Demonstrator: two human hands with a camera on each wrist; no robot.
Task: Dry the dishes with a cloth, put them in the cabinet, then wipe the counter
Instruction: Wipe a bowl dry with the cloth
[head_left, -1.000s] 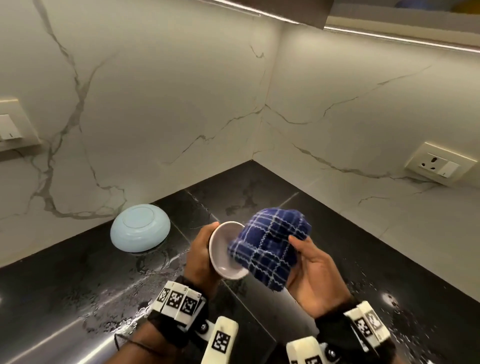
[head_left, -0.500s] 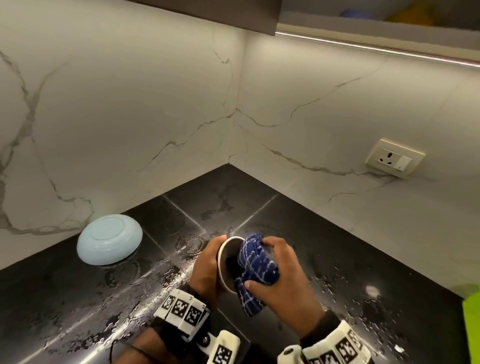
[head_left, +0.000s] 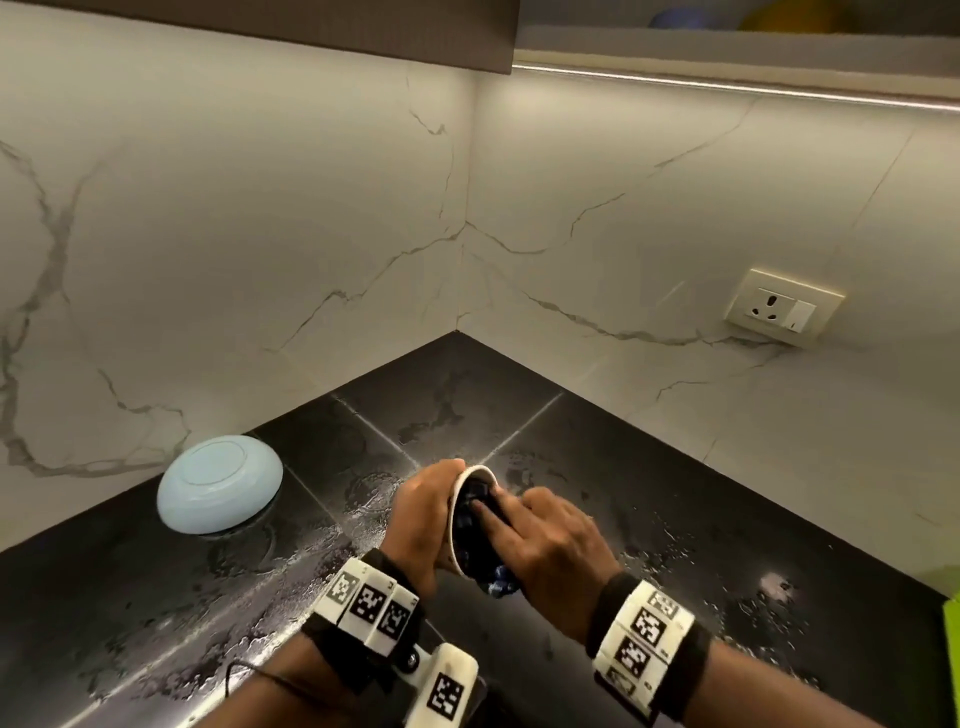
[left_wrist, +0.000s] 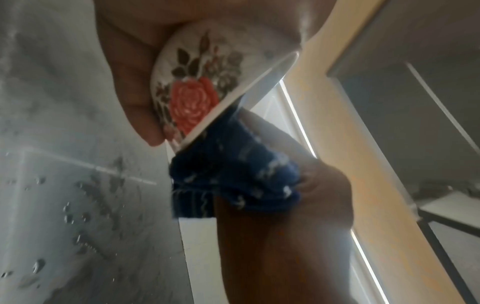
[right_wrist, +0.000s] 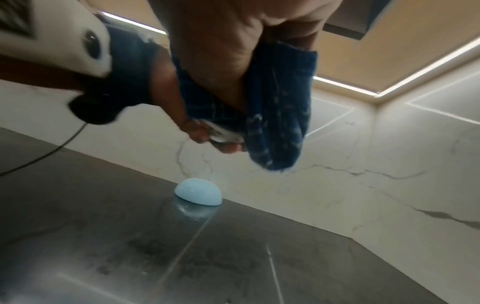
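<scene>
At the far left of the wet black desk we see a pale blue bowl lying upside down near the marble wall, well apart from our hands. Moving right, our left hand wraps its fingers around the outside of a small white bowl painted with a red rose, held tilted on its side above the desk with its mouth facing right. Stuffed into that mouth is the blue checked cloth, part of it hanging out below the rim. Our right hand presses the cloth into the bowl, fingers reaching inside and closed on the fabric. Further right, a wall socket sits in the marble.
</scene>
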